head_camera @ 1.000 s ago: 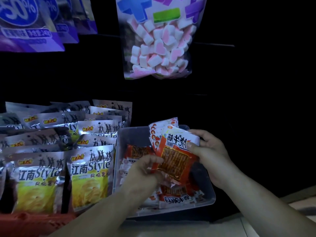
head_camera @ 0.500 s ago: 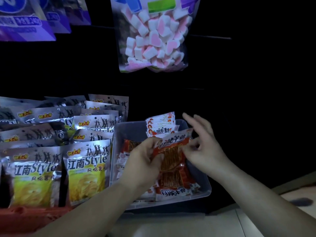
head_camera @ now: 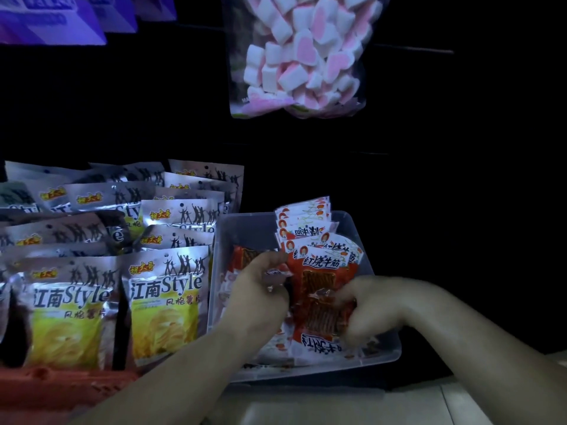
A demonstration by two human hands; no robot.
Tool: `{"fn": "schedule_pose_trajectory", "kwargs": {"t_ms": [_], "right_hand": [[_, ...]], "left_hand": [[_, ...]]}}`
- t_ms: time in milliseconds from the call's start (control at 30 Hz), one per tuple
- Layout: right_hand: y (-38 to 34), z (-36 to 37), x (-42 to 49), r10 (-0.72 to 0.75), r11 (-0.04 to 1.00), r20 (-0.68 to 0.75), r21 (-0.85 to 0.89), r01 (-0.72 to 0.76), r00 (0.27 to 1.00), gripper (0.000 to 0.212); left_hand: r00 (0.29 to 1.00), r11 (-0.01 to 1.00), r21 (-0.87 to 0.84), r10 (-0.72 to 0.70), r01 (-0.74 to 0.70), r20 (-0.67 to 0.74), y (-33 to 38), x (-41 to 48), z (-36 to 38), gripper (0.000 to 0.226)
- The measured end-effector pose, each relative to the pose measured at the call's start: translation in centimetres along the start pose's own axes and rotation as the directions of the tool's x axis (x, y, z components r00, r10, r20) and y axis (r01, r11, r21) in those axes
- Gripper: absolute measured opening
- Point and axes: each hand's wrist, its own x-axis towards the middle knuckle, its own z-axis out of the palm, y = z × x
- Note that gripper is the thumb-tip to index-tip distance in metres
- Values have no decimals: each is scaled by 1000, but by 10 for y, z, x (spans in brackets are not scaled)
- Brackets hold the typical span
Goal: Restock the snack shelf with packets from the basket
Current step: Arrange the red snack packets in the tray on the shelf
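While left hand (head_camera: 260, 291) and right hand (head_camera: 369, 305) grip red packets (head_camera: 322, 279) in the bin (head_camera: 363, 231), chip bags (head_camera: 165, 305) stand alongside in darkness.

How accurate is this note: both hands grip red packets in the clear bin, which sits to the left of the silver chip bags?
One detail is wrong. The head view shows the clear bin to the right of the silver chip bags, not the left. The rest stands: the left hand and right hand both grip red packets in it.
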Motion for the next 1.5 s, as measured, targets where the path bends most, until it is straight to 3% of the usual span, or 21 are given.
{"fn": "schedule_pose_trajectory", "kwargs": {"t_ms": [67,133,167,333,467,567,667,767,867,933,1000,1067,1133,1200,1300,1400,1500], "right_hand": [[-10,-6,17,-18,999,-295,38,31,955,32],[-17,1,39,-54,995,-651,27,94,757,35],[-19,5,50,-95,994,-714,-30,106,694,42],[-9,20,85,-49,989,-649,-138,-55,759,72],[-2,21,93,-57,978,-684,-185,-98,727,64],[-6,20,93,-138,975,-738,-218,-40,660,21],[-4,23,88,-138,989,-779,-145,39,611,27],[4,24,79,-104,991,-825,-41,124,556,20],[9,23,62,-108,984,-901,-36,177,420,23],[13,19,51,-128,973,-921,-45,228,367,25],[16,13,39,-97,926,-908,68,372,408,23],[18,5,22,-86,812,-857,235,535,508,25],[14,0,0,-120,704,-777,372,605,618,28],[10,5,-15,-113,634,-733,467,616,671,32],[13,18,-24,13,563,-741,560,608,672,37],[20,25,-32,23,424,-610,723,545,792,35],[20,33,-37,-83,302,-445,841,448,892,31]], "left_hand": [[1000,1000,5,-12,12,-9,-2,1,-1,48],[1000,1000,10,-19,19,-18,-2,1,-3,42],[1000,1000,12,-18,18,-16,-2,0,-5,41],[1000,998,59,-10,11,-12,-3,4,-14,43],[999,996,79,-34,36,-20,-7,6,-15,43],[1000,996,91,-20,20,0,-7,4,-14,43],[1000,994,111,-10,8,17,-8,4,-15,41],[997,991,133,-33,23,73,-15,5,-11,37],[988,986,167,-40,15,152,-19,0,1,40],[988,989,145,-28,5,154,-18,-3,4,39],[995,995,93,35,-44,91,-14,-4,2,35],[986,983,73,165,-166,17,-6,-4,-2,27],[975,975,52,215,-218,55,3,-5,-5,26],[975,981,22,187,-191,124,8,-8,-4,29],[987,995,-51,97,-91,131,10,-16,0,28],[990,964,-262,-10,46,139,13,-21,0,39],[974,942,-319,-30,103,225,16,-23,1,62]]}}
